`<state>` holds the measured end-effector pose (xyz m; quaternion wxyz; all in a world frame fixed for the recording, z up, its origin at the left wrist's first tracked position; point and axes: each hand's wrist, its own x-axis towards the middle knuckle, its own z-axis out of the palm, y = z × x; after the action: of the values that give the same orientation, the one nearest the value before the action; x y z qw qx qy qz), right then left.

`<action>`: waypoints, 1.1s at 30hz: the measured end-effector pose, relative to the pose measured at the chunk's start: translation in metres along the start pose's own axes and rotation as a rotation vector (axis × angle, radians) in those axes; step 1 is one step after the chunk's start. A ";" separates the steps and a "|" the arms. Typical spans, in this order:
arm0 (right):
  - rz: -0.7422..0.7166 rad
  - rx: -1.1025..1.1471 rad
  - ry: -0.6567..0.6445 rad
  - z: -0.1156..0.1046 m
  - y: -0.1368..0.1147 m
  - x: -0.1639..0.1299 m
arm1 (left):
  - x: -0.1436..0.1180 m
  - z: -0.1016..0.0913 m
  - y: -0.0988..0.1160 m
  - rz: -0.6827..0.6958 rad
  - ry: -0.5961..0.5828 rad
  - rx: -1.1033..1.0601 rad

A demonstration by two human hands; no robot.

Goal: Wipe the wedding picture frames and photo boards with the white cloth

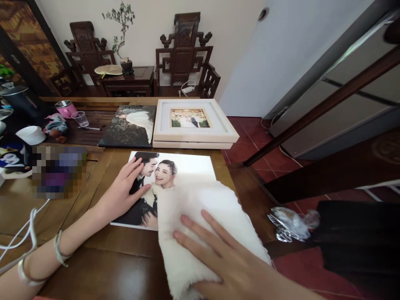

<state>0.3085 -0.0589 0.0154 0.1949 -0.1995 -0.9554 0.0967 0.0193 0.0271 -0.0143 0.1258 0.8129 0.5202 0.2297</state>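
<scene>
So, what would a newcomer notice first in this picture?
Probably the large wedding photo lying flat on the wooden table, with the left hand resting on it. The right hand presses a white fluffy cloth over its near corner. Behind stands a white picture frame.

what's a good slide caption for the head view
Left hand steadies a glossy wedding photo print while right hand presses a fluffy white cloth on it.

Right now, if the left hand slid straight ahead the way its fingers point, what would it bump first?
Probably nothing soon: the left hand would slide over the photo print. Beyond it lies the white picture frame, though depth is unclear.
</scene>
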 end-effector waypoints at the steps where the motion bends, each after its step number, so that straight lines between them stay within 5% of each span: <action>1: -0.008 0.007 -0.007 -0.001 0.001 0.000 | 0.000 0.000 0.000 0.003 0.002 0.001; 10: 0.119 -0.046 -0.208 -0.026 0.096 0.040 | 0.003 -0.004 -0.002 0.028 -0.056 -0.011; 14: 0.155 -0.061 -0.129 -0.019 0.122 0.048 | 0.002 -0.003 -0.001 0.011 -0.048 -0.007; 18: 0.164 -0.076 -0.040 -0.006 0.105 0.037 | 0.003 -0.002 0.002 -0.038 -0.035 -0.004; 27: 0.013 0.025 0.008 0.001 0.005 -0.009 | 0.002 0.002 0.012 -0.039 0.023 0.016; 33: 0.020 0.018 -0.084 -0.010 0.045 0.009 | 0.004 0.001 0.010 -0.046 -0.035 0.038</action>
<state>0.3207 -0.0136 0.0155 0.1556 -0.2030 -0.9598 0.1155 0.0293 0.0266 -0.0092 0.1249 0.8068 0.5408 0.2025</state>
